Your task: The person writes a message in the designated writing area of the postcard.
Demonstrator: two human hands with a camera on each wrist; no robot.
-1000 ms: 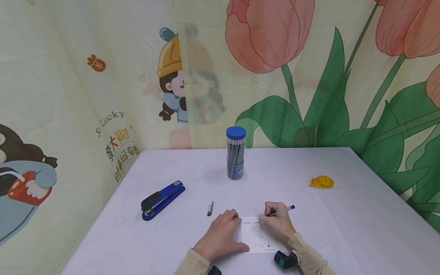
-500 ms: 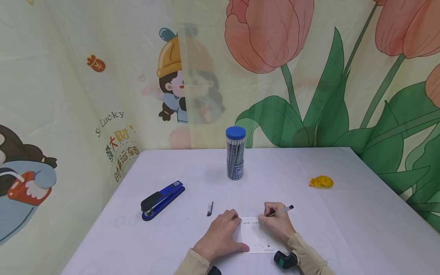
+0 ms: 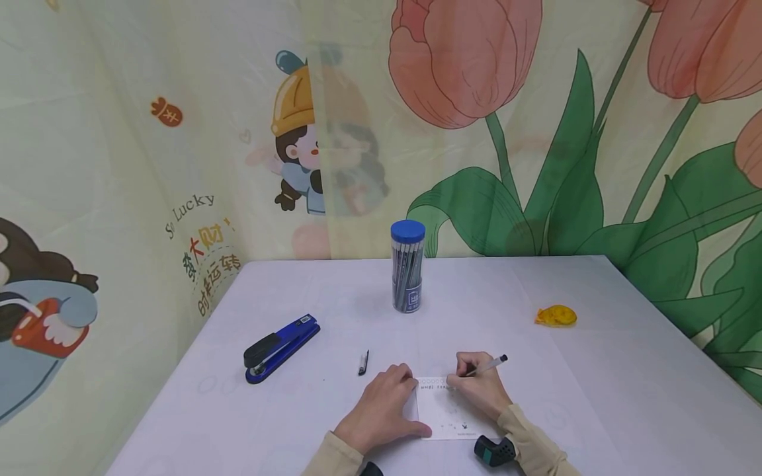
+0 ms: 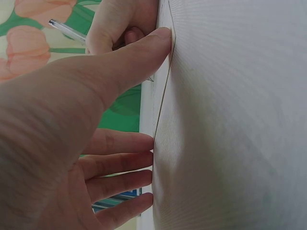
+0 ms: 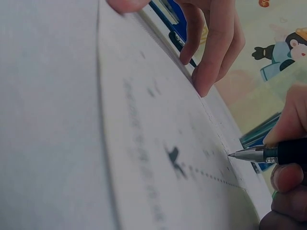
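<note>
A small white notepad sheet (image 3: 437, 416) with printed marks lies before me on the table. My left hand (image 3: 383, 410) rests at its left edge, fingers extended; in the left wrist view the thumb (image 4: 156, 45) and fingertips (image 4: 144, 141) touch that edge. My right hand (image 3: 481, 390) pinches a gel pen (image 3: 493, 364) with a clear barrel and dark grip. In the right wrist view the metal pen tip (image 5: 247, 154) is at the sheet's surface, near its far edge. Dark handwriting runs along the sheet's top in the head view. Left of it lies a pen cap (image 3: 364, 363).
A blue and black stapler (image 3: 281, 348) lies at the left. Toward the back stands a clear jar of pens or pencils (image 3: 407, 268) with a blue lid. A small yellow object (image 3: 557, 315), perhaps correction tape, lies back right on the white table (image 3: 595, 383).
The pen's rear end has shifted very slightly left in the right hand. The left hand keeps its place on the sheet, and the head view has tipped a little.
</note>
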